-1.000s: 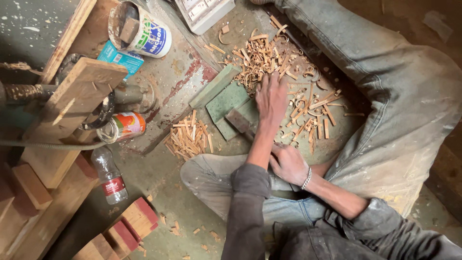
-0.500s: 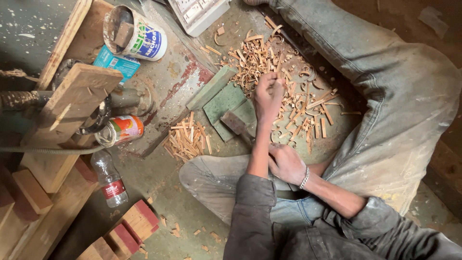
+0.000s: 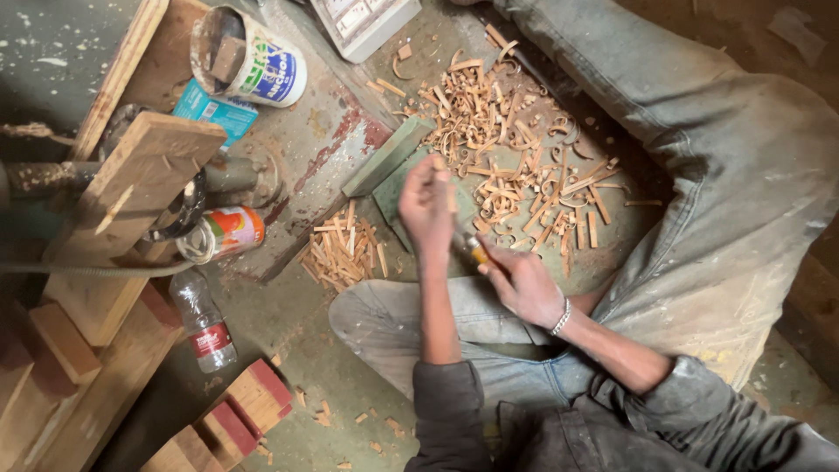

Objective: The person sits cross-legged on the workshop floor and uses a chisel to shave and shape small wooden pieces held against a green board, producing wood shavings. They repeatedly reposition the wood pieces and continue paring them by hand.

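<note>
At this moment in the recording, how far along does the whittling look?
Done: a neat pile of cut light wooden sticks lies by the knee, and curled wood shavings cover the floor ahead. In hand: the left hand holds a thin wooden stick upright while the right hand works a yellow-handled blade against it. How many sticks remain cannot be told.

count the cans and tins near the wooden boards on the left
2: a big open paint tin at top left, and a smaller orange can lying on its side below it. Others may be hidden.
</note>
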